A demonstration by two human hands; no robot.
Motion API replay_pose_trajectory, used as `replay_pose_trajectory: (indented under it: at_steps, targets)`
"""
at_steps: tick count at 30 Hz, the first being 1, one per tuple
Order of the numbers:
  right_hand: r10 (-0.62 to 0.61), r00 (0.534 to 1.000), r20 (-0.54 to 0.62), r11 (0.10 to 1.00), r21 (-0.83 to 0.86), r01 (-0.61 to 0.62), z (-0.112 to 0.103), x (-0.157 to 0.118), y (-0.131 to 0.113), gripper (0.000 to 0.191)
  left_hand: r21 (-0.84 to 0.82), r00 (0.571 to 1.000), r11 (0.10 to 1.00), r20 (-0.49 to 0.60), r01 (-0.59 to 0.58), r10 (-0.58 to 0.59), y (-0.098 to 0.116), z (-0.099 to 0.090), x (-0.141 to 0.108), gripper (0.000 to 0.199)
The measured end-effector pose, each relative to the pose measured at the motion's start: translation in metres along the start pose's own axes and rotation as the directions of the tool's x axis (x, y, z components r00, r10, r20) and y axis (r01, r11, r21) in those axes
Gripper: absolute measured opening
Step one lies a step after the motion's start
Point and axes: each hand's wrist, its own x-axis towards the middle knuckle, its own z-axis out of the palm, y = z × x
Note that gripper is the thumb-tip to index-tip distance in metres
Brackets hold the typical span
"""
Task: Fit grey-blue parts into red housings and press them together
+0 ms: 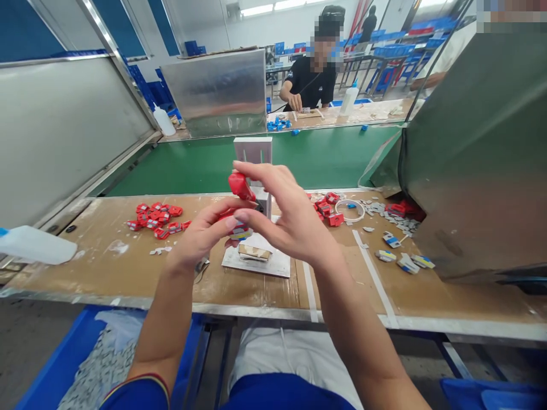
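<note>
A small fixture with a white base plate [280,265] and an upright grey-white post [253,147] stands before me. My left hand [200,233] is closed around a small red plastic part [240,232] with yellow and blue on its underside, held just above the fixture's block [254,252]. Over the fixture's red handle [240,185] curves my right hand [284,210], its fingers on top and its thumb lower down, close to the red part. The palm side and the exact thumb contact are partly hidden.
Red parts [159,217] lie heaped at left, more [327,208] at right near a white tape ring [362,210]. Grey-yellow pieces [408,262] lie far right. A white bottle [40,245] rests left. Beyond the green belt [325,154], a co-worker [314,80] sits handling something small.
</note>
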Motion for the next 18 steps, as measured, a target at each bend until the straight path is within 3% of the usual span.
replay_pose_trajectory:
  at_steps: [2,5,10,14,18]
  targets:
    - [-0.036,0.998,0.045,0.999,-0.037,0.038,0.004,0.022,-0.001,0.028,0.056,0.999,0.998,0.033,-0.005,0.003,-0.008,-0.002,0.0,0.038]
    - [-0.029,0.999,0.044,0.995,-0.097,0.033,0.01,0.037,0.01,0.025,0.119,0.993,0.989,0.073,0.085,-0.095,-0.031,-0.008,-0.007,0.041]
    - [0.028,0.999,-0.041,0.996,-0.082,-0.032,0.011,0.033,0.023,0.038,0.22,0.971,0.946,-0.023,0.238,-0.239,-0.095,-0.018,-0.014,0.04]
    - [0.018,0.998,-0.054,0.999,-0.034,-0.02,0.007,0.031,0.024,0.048,0.24,0.975,0.949,-0.136,0.204,-0.175,-0.136,-0.018,-0.003,0.044]
    - [0.014,1.0,-0.005,1.0,-0.023,-0.014,0.001,0.034,0.018,0.054,0.345,0.977,0.925,-0.19,0.161,-0.099,-0.148,-0.014,0.008,0.041]
